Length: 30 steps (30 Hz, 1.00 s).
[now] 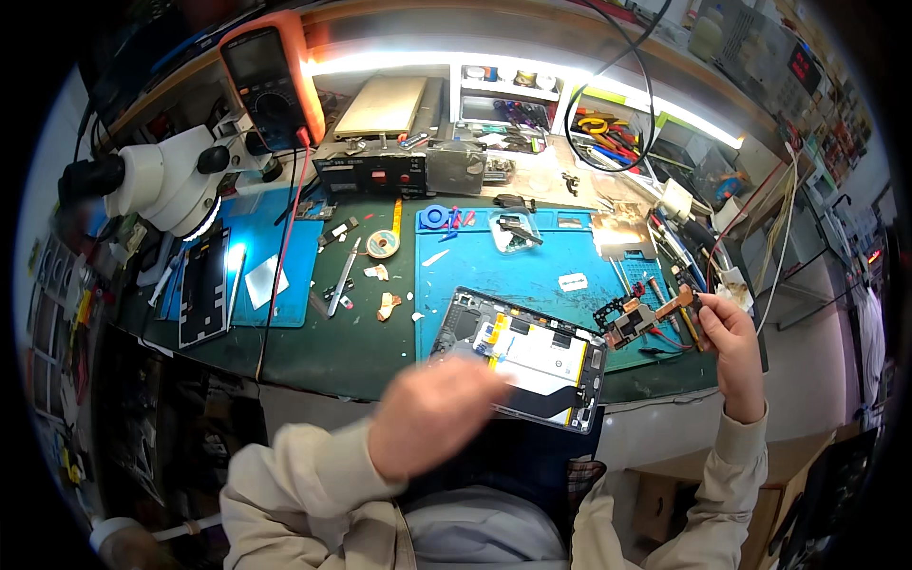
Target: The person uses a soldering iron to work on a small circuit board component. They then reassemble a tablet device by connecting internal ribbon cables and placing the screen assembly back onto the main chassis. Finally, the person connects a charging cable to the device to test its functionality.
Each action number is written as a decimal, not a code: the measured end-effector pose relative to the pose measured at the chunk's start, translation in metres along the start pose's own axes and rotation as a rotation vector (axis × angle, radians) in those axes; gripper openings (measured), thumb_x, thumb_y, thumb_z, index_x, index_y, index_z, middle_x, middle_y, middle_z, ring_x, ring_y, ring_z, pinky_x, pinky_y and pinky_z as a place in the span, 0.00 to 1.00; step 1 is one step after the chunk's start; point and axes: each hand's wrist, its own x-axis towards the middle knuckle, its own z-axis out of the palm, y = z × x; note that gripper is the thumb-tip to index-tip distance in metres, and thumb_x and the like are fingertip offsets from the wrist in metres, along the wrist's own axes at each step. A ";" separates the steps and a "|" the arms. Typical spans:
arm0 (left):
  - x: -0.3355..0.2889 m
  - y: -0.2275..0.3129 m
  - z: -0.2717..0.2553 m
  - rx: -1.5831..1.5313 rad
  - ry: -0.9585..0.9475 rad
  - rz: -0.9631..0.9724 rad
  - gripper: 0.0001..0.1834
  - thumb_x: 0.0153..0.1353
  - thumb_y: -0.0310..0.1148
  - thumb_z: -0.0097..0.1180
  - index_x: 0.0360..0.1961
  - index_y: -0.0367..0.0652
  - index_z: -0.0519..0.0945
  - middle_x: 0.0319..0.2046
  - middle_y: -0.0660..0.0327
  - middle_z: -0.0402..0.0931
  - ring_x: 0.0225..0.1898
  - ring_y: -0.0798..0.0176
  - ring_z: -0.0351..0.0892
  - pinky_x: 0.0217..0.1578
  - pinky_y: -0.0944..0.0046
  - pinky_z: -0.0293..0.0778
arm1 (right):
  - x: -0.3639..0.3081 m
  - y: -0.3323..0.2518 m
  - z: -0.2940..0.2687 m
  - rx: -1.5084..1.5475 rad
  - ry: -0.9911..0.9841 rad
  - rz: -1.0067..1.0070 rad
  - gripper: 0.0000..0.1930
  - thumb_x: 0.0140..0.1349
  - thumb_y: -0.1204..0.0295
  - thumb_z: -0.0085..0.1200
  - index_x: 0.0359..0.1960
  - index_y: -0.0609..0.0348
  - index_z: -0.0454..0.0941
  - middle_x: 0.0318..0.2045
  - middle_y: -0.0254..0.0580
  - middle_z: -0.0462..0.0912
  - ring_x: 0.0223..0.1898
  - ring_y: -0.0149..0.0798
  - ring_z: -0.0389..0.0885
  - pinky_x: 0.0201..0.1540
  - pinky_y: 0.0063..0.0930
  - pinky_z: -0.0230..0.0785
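Note:
An opened tablet (546, 366) lies tilted across the front edge of the bench, with its white battery and dark frame showing. Over its left part is my left hand (432, 413), smeared by motion, so I cannot make out its fingers or whether they hold anything. To the right of the tablet, my right hand (731, 337) pinches the copper-coloured end of a small circuit board (632, 323). That board hangs above the bench's right front part, close to the tablet's upper right corner.
A blue work mat (456, 271) lies under loose parts and a small clear dish (514, 231). At the left stand a microscope (171, 180) and an orange multimeter (271, 85). A tape roll (383, 244) and tweezers (344, 277) lie between the mats. Tools crowd the right side.

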 end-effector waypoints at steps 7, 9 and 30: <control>0.050 -0.065 -0.023 0.346 -0.340 0.341 0.21 0.64 0.24 0.58 0.59 0.39 0.81 0.59 0.56 0.82 0.61 0.54 0.82 0.61 0.55 0.77 | 0.007 0.001 0.021 0.080 -0.086 0.075 0.15 0.77 0.70 0.58 0.59 0.67 0.82 0.39 0.33 0.86 0.33 0.21 0.73 0.37 0.18 0.65; 0.052 -0.070 -0.020 0.415 -0.362 0.469 0.21 0.64 0.26 0.59 0.58 0.39 0.81 0.58 0.58 0.82 0.59 0.57 0.82 0.60 0.57 0.77 | 0.008 0.001 0.024 0.073 -0.107 0.084 0.15 0.77 0.70 0.58 0.59 0.66 0.82 0.39 0.32 0.86 0.33 0.21 0.72 0.36 0.18 0.66; 0.036 -0.058 -0.006 0.517 -0.239 0.451 0.22 0.62 0.30 0.62 0.57 0.36 0.84 0.55 0.56 0.83 0.58 0.56 0.84 0.55 0.57 0.83 | 0.010 0.009 0.034 0.186 -0.231 0.316 0.12 0.76 0.69 0.58 0.55 0.60 0.83 0.38 0.31 0.87 0.31 0.21 0.75 0.34 0.16 0.68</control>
